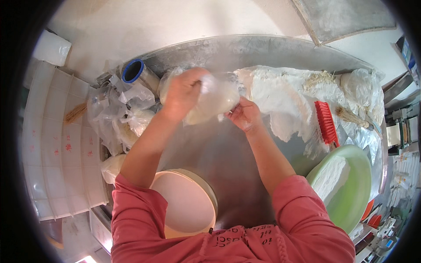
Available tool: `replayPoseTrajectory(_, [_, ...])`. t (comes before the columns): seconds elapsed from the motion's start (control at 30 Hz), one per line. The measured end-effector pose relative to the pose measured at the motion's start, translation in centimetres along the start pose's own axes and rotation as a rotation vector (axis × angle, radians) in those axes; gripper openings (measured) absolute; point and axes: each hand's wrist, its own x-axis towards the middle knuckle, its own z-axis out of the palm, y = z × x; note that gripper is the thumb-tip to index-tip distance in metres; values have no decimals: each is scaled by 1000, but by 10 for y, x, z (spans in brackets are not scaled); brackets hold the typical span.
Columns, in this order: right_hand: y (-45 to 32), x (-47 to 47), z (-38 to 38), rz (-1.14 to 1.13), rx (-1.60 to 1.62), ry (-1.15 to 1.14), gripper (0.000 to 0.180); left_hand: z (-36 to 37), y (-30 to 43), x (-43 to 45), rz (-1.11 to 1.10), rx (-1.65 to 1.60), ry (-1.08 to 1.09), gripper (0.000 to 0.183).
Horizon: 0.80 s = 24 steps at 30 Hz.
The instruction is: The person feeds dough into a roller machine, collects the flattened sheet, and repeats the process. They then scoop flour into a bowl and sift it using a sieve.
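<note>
A translucent plastic bag (210,102) with pale contents is held over the back half of the metal worktop (227,164). My left hand (187,90) grips the gathered top of the bag and is slightly blurred. At the bag's lower right edge, the fingers of my right hand (245,113) hold its side. Directly behind my left hand sits another clear bag (167,80), partly covered. White flour (273,87) is heaped to the right of my hands, thinning out toward the front.
Left are plastic bags (107,111), a blue-rimmed cylinder (146,77), a straw brush (75,112) and stacked white trays (62,148). A round sieve (185,200) stands near my body. Rightward lie a red-bristled brush (326,123), another straw brush (352,116) and a green basin (357,184) holding flour.
</note>
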Motion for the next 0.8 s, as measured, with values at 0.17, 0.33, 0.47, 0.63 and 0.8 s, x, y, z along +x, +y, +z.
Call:
replayPoseTrajectory(0.17, [6, 15, -17, -47, -460, 310, 19, -14, -3, -11, 16, -51, 87, 31])
replayPoseTrajectory(0.33, [68, 13, -35, -1286, -2073, 294, 33, -44, 1, -29, -52, 91, 109, 31])
replayPoseTrajectory(0.47, [127, 4, -36, -915, -2147, -584, 50, -66, -8, -54, -53, 156, 51, 31])
replayPoseTrajectory(0.63, [50, 49, -10, -289, -2411, -303, 58, -86, -40, -100, -164, 97, -39, 30])
replayPoseTrajectory(0.8, [20, 69, 6, -494, -2597, 43, 61, -79, -74, -128, -219, -9, -96, 29])
